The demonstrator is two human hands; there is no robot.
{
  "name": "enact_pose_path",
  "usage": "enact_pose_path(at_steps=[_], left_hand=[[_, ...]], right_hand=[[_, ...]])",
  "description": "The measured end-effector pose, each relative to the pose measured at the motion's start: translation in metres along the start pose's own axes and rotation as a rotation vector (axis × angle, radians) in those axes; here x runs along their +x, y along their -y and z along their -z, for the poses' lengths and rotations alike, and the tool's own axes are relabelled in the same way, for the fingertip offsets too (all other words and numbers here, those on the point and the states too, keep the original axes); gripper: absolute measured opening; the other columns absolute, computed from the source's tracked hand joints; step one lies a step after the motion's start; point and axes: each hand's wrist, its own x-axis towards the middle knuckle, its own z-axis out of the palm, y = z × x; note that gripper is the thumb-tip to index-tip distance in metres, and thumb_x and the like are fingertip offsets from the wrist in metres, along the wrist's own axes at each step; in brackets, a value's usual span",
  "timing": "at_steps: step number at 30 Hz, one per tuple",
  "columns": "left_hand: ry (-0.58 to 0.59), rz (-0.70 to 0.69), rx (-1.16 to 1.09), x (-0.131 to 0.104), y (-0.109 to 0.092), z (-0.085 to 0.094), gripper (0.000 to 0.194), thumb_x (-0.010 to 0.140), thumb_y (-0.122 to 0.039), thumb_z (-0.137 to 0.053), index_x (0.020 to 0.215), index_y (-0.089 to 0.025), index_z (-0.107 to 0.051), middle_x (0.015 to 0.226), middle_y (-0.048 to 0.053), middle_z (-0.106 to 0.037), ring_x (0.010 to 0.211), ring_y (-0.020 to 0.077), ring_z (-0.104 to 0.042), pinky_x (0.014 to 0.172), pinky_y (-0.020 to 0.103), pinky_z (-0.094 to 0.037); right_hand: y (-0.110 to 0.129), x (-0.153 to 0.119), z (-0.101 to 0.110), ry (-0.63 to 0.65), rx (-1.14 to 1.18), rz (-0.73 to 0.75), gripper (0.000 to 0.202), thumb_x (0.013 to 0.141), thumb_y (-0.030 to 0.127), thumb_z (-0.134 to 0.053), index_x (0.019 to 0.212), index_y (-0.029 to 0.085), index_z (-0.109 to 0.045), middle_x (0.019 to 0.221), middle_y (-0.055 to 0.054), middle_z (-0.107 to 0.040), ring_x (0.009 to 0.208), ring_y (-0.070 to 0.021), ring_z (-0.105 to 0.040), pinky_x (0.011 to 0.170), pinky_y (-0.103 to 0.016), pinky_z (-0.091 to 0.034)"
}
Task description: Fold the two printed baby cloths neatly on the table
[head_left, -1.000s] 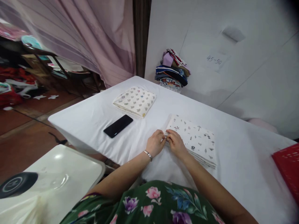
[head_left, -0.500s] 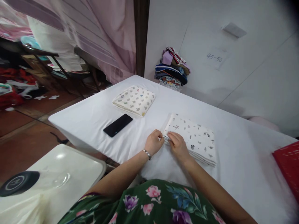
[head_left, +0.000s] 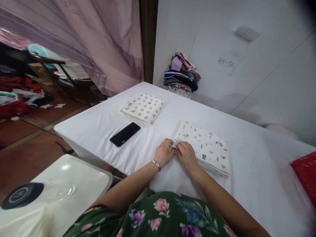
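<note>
A folded white cloth (head_left: 207, 144) with small grey prints lies on the white-covered table (head_left: 249, 158) in front of me. At its near left corner, my left hand (head_left: 164, 152) pinches the cloth's edge, a bracelet on its wrist. Close beside it, my right hand (head_left: 186, 156) has its fingers closed on the same corner. Between the fingertips a small bit of fabric shows bunched up. The layers are visible along the cloth's near edge. Farther back to the left lies another folded cream cloth (head_left: 143, 108) with grey prints, touched by neither hand.
A black phone (head_left: 125, 134) lies left of my hands. Beyond the table's far edge is a stack of folded clothes (head_left: 182, 74) by the wall. A red object (head_left: 306, 176) sits at the right edge. At lower left stands a white stool (head_left: 81, 179) with a dark round lid (head_left: 23, 195).
Both hands stay at the cloth's corner. Their fingers have drawn closer together, and the edge between them is now bunched. The view has shifted slightly.
</note>
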Motion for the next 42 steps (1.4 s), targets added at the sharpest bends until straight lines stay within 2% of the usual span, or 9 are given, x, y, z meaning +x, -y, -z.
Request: enact_pose_path(at_steps=[9,12,15,18,23,27,33,39,42], left_hand=[[0.033,0.054,-0.017,0.006,0.002,-0.003,0.01,0.074,-0.016,-0.052,0.082,-0.022,-0.054,0.085,0.0,-0.057,0.079,0.0131,-0.055,0.073,0.025,-0.044],[0.02,0.136,-0.138,0.007,0.006,-0.004,0.008,0.072,-0.016,-0.055,0.078,-0.021,-0.056,0.078,-0.001,-0.058,0.073,0.0122,-0.056,0.069,0.025,-0.044],[0.011,0.183,-0.271,0.009,0.009,-0.005,0.006,0.07,-0.019,-0.058,0.076,-0.02,-0.058,0.073,-0.002,-0.059,0.069,0.0114,-0.056,0.067,0.024,-0.045],[0.027,0.179,-0.348,0.01,0.01,-0.005,0.006,0.073,-0.024,-0.057,0.075,-0.019,-0.061,0.073,-0.001,-0.061,0.068,0.0109,-0.056,0.067,0.024,-0.046],[0.038,0.172,-0.39,0.012,0.01,-0.004,0.013,0.077,-0.028,-0.053,0.076,-0.019,-0.063,0.075,-0.001,-0.063,0.07,0.011,-0.057,0.068,0.023,-0.046],[0.041,0.22,-0.428,0.013,0.01,-0.005,0.015,0.078,-0.027,-0.051,0.076,-0.019,-0.063,0.072,-0.001,-0.064,0.068,0.0113,-0.057,0.067,0.024,-0.045],[0.062,0.197,-0.45,0.015,0.012,-0.002,0.014,0.076,-0.028,-0.052,0.076,-0.018,-0.062,0.071,-0.002,-0.064,0.067,0.0111,-0.056,0.066,0.023,-0.044],[0.218,0.22,-0.409,0.042,0.019,0.009,0.031,0.079,-0.041,-0.046,0.066,-0.018,-0.06,0.056,-0.002,-0.058,0.056,0.0117,-0.055,0.056,0.023,-0.043],[0.218,0.247,-0.303,0.07,0.024,0.008,0.023,0.079,-0.035,-0.048,0.073,-0.019,-0.063,0.066,-0.001,-0.064,0.062,0.0128,-0.059,0.06,0.023,-0.045]], right_hand=[[-0.002,0.005,0.001,0.023,0.026,-0.051,0.014,0.085,0.015,-0.043,0.084,0.017,-0.057,0.083,-0.006,-0.059,0.081,-0.0195,-0.05,0.072,-0.032,-0.038],[0.003,0.0,0.006,-0.057,0.024,-0.002,0.016,0.085,0.014,-0.044,0.092,0.018,-0.058,0.104,-0.009,-0.059,0.1,-0.0218,-0.05,0.084,-0.036,-0.038],[0.007,-0.009,0.008,-0.116,-0.014,0.05,0.019,0.085,0.012,-0.042,0.09,0.019,-0.059,0.126,-0.009,-0.051,0.123,-0.0245,-0.036,0.099,-0.044,-0.029],[0.007,-0.014,0.006,-0.12,-0.063,0.021,0.02,0.086,0.015,-0.042,0.091,0.019,-0.061,0.133,-0.009,-0.046,0.13,-0.0263,-0.027,0.103,-0.05,-0.023],[0.002,-0.009,0.001,-0.114,-0.103,0.013,0.023,0.087,0.017,-0.042,0.103,0.019,-0.058,0.135,-0.01,-0.043,0.132,-0.026,-0.025,0.103,-0.05,-0.023],[0.001,-0.003,-0.001,-0.095,-0.103,0.049,0.017,0.086,0.018,-0.044,0.094,0.017,-0.059,0.133,-0.011,-0.046,0.13,-0.026,-0.027,0.102,-0.049,-0.025],[-0.001,0.002,-0.004,-0.068,-0.096,0.076,0.015,0.085,0.015,-0.045,0.083,0.017,-0.06,0.129,-0.011,-0.049,0.129,-0.0262,-0.029,0.101,-0.049,-0.027],[-0.003,0.005,-0.005,-0.046,-0.112,0.119,0.014,0.084,0.014,-0.047,0.088,0.018,-0.061,0.127,-0.01,-0.052,0.127,-0.0255,-0.033,0.099,-0.047,-0.031],[-0.002,0.006,-0.006,-0.05,-0.137,0.13,0.013,0.083,0.013,-0.049,0.082,0.018,-0.061,0.126,-0.01,-0.052,0.128,-0.0261,-0.032,0.1,-0.049,-0.028]])
